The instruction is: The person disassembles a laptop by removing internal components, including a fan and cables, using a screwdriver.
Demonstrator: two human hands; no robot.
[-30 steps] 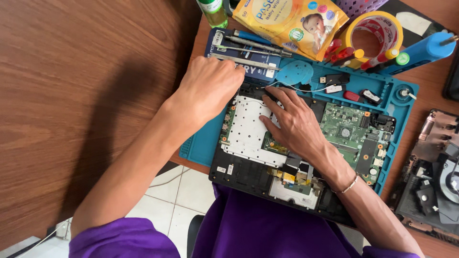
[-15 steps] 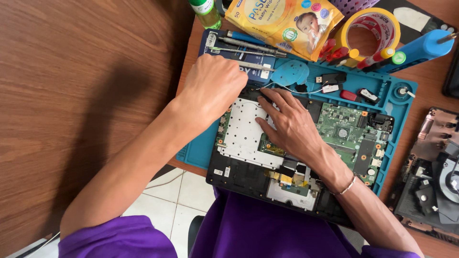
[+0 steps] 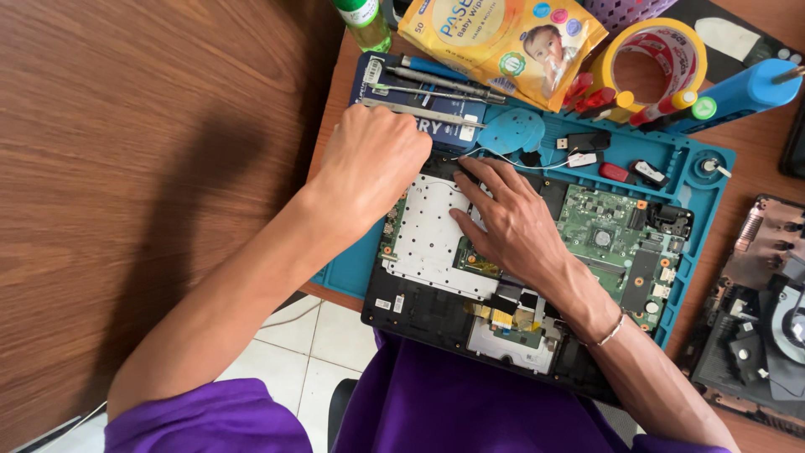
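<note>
my left hand (image 3: 373, 164) was curled into a fist at the top left corner of the opened laptop (image 3: 436, 310), knuckles up; what the fingers gripped, if anything, could not be told from above. my right hand (image 3: 511, 222) lay flat on the silver metal plate (image 3: 423, 243) inside the laptop, fingers spread and pointing toward the left hand, with the fingertips at the plate's upper edge. the green circuit board (image 3: 608, 231) sat just to the right of that hand. the laptop rested on a blue work mat (image 3: 708, 197) (its upper trays held small parts), partly over the desk edge and my lap. metal tools (image 3: 428, 88) lay in a row just beyond the fist. a yellow wipes pack (image 3: 495, 42) and a roll of tape (image 3: 654, 63) lay further up the mat.
</note>
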